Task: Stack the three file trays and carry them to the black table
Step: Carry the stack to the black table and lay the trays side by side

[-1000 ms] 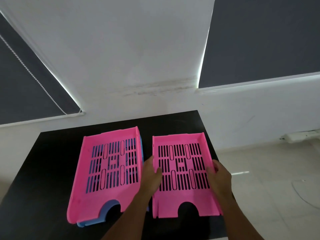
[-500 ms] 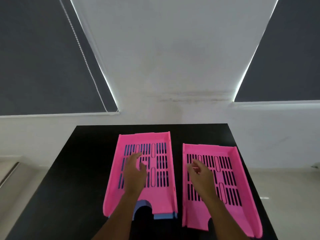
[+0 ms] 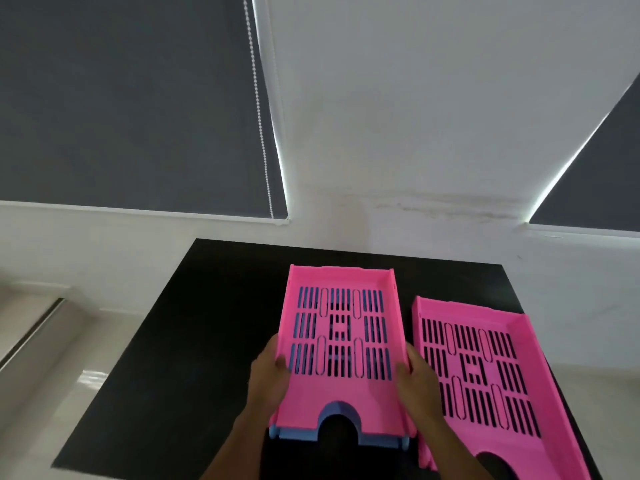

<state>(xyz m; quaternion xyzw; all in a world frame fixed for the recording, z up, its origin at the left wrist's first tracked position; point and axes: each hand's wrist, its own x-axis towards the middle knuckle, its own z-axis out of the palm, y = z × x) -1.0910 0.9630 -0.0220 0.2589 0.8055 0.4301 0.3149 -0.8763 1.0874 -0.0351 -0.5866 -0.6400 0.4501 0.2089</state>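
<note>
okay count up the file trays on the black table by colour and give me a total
Pink file trays: 2, one held at its sides by both hands, one lying alone to its right
Blue file trays: 1, nested under the held pink one, only its front edge showing
Total: 3

Dim, soft picture; daylight leaks around blinds (image 3: 131, 98); wide-angle bending at edges.
</note>
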